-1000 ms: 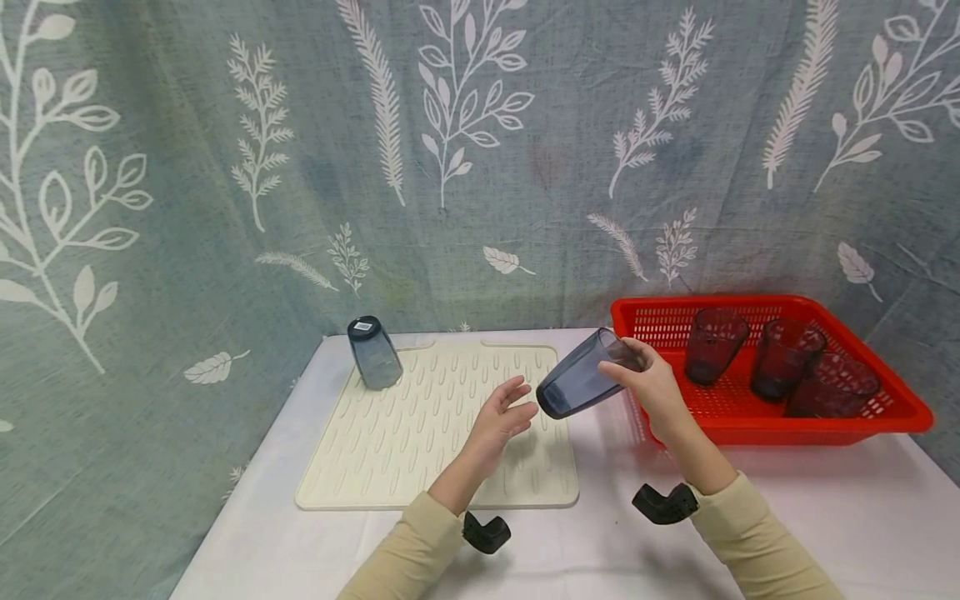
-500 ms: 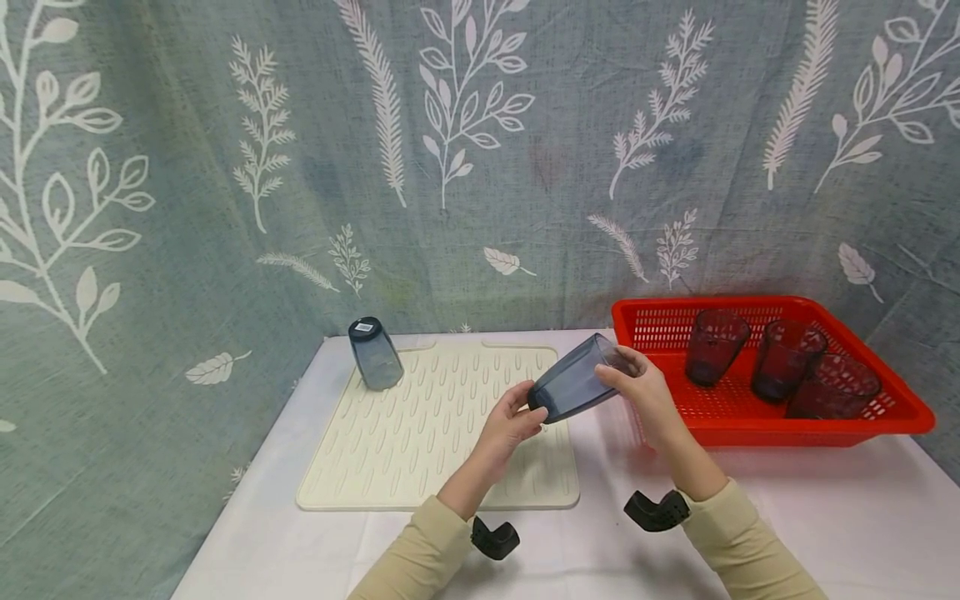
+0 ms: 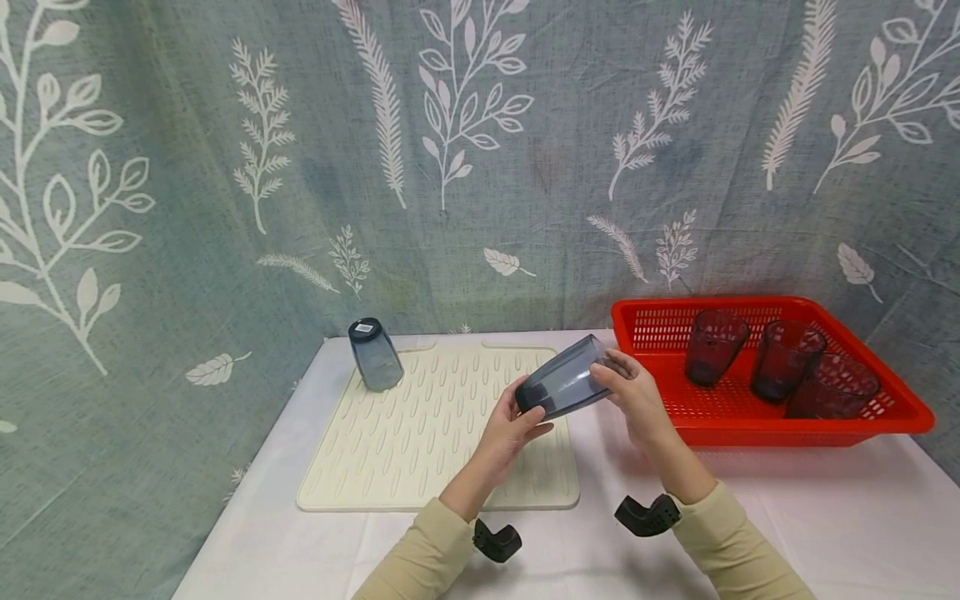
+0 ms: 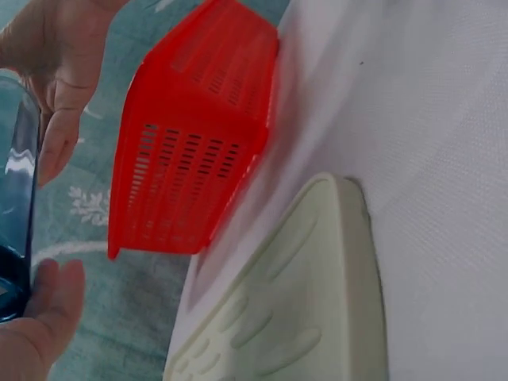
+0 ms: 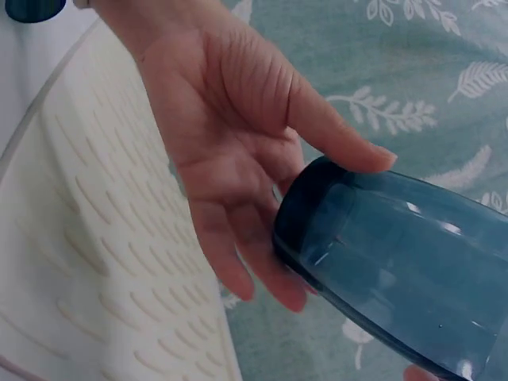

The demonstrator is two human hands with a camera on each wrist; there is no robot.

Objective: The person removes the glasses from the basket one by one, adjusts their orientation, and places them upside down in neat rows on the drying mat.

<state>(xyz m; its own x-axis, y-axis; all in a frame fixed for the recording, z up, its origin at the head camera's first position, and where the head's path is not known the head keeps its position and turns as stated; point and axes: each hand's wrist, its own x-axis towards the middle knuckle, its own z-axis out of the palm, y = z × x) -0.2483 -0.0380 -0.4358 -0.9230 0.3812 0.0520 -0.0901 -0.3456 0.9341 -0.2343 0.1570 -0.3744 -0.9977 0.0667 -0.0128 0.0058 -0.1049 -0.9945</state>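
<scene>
A blue-grey drinking glass (image 3: 564, 380) is held tilted above the right part of the cream drying mat (image 3: 420, 450), its thick base toward the left. My left hand (image 3: 510, 429) grips the base end; in the right wrist view the thumb lies along the glass (image 5: 413, 254) and the fingers go under the base. My right hand (image 3: 633, 396) holds the rim end between thumb and fingers. A second glass (image 3: 377, 358) stands upside down on the mat's far left corner, a small label on its base. In the left wrist view the held glass (image 4: 16, 198) shows only in part.
A red perforated basket (image 3: 780, 433) sits on the right of the white-covered table (image 3: 570, 558), with three glasses (image 3: 716, 346) inside. Behind the table hangs a grey-green leaf-patterned curtain (image 3: 555, 208).
My left hand has come up and taken hold of the glass's base. The glass has shifted slightly left, and my right hand has moved left along with it.
</scene>
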